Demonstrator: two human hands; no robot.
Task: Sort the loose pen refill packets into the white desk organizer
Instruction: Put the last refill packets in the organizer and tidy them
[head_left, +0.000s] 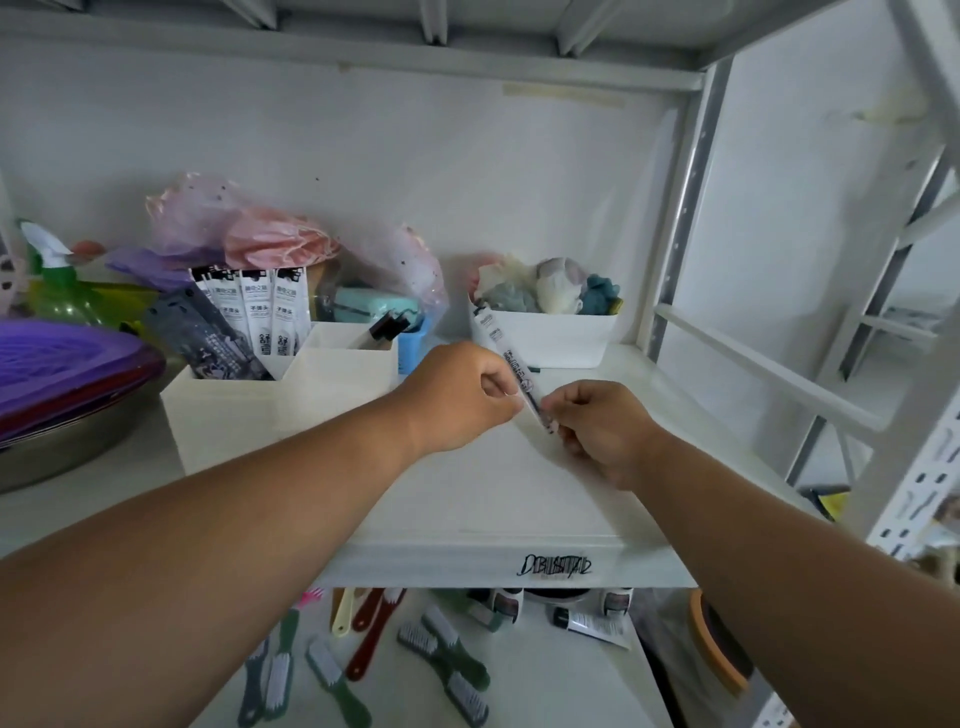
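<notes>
Refill packet (511, 364) pinched between left hand (462, 397) and right hand (597, 426), white desk organizer (249, 410) just left, shelf (493, 499) beneath.

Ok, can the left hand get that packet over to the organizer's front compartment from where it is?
Probably yes. The left hand pinches the refill packet just right of the white desk organizer, and nothing stands between them. The right hand also pinches the packet's lower end.

The white refill packets (270, 317) standing in the white organizer (228, 410) carry black Chinese print, with "子弹头" legible on two, while the scrawled black marking (556, 565) on the shelf edge (415, 566) cannot be read.
</notes>
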